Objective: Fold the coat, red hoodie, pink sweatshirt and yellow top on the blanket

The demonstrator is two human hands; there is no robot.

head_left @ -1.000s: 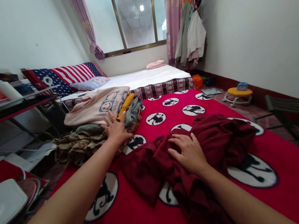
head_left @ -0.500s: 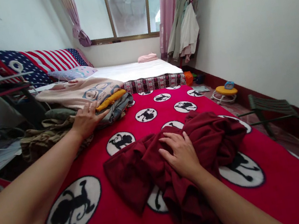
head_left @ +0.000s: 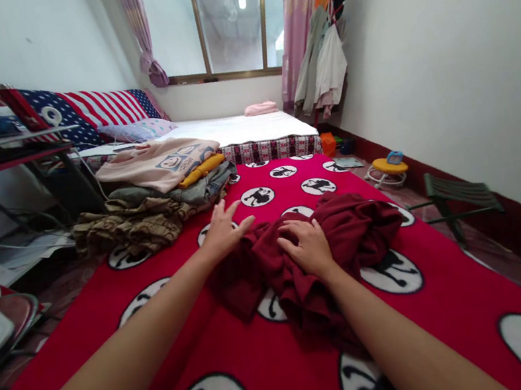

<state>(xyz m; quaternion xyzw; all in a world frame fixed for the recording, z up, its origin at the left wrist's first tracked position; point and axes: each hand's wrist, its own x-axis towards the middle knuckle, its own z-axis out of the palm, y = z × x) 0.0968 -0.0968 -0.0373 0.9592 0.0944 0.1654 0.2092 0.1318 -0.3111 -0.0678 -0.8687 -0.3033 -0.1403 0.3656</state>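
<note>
head view: right fingers (head_left: 301, 231) rest on maroon cloth (head_left: 355, 232).

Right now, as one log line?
left hand: open, by maroon cloth; right hand: on maroon cloth; maroon cloth: crumpled on red blanket; clothes stack: beyond left hand

Pale pink, folded fabric top (head_left: 132, 167) on the stack of clothes — slanting capitals (head_left: 188, 167) under its blue-and-white smiley-face print (head_left: 177, 159). Reads roughly "HAHA", ending uncertain. A further small mark at the print's right edge — too small to make out.
</note>
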